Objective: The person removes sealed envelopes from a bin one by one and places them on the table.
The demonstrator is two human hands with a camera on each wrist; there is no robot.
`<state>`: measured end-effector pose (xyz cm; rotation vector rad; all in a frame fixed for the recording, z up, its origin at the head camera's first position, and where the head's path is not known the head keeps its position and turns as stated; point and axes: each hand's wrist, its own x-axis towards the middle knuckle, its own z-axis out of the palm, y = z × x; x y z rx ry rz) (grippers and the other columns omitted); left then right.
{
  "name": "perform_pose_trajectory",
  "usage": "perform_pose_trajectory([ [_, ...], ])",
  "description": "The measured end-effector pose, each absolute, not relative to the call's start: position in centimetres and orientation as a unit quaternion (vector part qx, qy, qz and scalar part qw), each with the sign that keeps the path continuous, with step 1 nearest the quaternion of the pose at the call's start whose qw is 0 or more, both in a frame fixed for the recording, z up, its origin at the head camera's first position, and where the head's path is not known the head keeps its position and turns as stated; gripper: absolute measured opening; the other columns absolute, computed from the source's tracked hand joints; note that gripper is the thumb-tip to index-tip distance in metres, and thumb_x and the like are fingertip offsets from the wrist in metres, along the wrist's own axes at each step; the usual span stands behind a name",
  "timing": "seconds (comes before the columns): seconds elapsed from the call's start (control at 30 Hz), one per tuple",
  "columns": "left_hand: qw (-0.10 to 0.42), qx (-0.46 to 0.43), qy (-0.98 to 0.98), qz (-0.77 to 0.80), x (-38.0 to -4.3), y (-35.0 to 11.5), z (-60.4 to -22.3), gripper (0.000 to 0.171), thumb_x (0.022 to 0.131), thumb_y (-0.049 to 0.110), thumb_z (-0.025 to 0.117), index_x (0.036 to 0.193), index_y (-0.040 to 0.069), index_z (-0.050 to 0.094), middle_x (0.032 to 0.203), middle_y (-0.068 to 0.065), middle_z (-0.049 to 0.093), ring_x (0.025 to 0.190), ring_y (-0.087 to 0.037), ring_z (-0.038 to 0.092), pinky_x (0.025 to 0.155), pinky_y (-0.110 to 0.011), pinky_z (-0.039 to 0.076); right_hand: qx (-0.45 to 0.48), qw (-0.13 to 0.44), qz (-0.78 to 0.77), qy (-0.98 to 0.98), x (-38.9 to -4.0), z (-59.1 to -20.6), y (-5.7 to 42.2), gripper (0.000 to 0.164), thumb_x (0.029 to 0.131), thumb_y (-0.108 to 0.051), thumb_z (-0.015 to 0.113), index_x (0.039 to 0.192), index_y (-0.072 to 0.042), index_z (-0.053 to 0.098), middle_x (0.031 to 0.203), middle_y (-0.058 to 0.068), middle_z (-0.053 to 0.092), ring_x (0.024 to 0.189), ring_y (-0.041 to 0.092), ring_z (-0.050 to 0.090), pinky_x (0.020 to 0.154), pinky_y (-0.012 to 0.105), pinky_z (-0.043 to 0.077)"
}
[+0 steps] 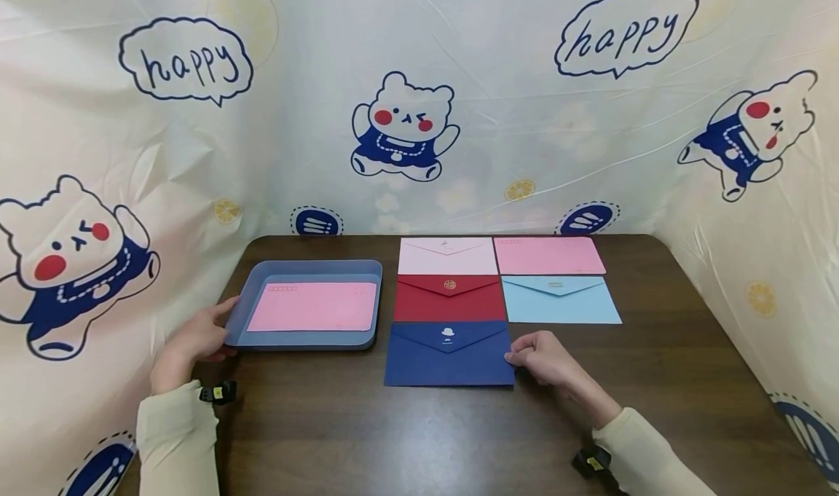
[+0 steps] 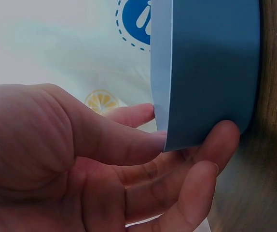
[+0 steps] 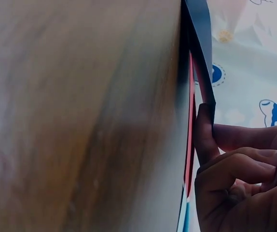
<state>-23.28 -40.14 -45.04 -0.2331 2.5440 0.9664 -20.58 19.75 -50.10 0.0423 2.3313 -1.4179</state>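
Note:
At the tray's left end, my left hand (image 1: 197,336) holds the blue-grey tray (image 1: 301,344). In the left wrist view the thumb lies at the rim and other fingers rest against the outer wall. A pink envelope (image 1: 314,308) lies flat inside the tray. My right hand (image 1: 547,361) pinches the right edge of a navy blue envelope (image 1: 426,361) between thumb and index finger; the right wrist view shows this edge lifted off the table. Beyond it lie a red envelope (image 1: 419,303) and a light blue envelope (image 1: 564,308).
In the back row, a pale pink envelope (image 1: 429,263) sits beside a pink envelope (image 1: 547,256). Everything rests on a dark wooden table (image 1: 328,438). A printed cloth curtain (image 1: 511,139) hangs behind the table and along both sides.

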Motion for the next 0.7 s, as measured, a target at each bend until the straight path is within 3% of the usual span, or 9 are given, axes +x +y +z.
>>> perform_pose_trajectory([
  [0.4,0.201,-0.087,0.913,0.344,-23.34,-40.25,-45.17,0.075,0.098,-0.005,0.044,0.164,-0.002,0.010,0.137,-0.049,0.032,0.079,-0.029,0.069,0.069,-0.040,0.060,0.006,0.201,-0.462,0.864,-20.96,-49.87,19.59,0.028,0.100,-0.013,0.069,0.073,-0.005,0.068,0.060,0.002,0.050,0.047,0.014,0.038,0.047,0.027,0.030],
  [0.7,0.203,-0.088,0.913,0.342,-23.49,-40.27,-45.17,0.075,0.099,-0.004,0.045,0.165,-0.001,0.010,0.138,-0.048,0.032,0.079,-0.027,0.069,0.070,-0.040,0.060,-0.025,0.216,-0.437,0.873,-21.27,-49.82,19.51,0.027,0.101,-0.014,0.070,0.075,-0.005,0.071,0.067,0.007,0.066,0.048,0.012,0.045,0.048,0.026,0.035],
])
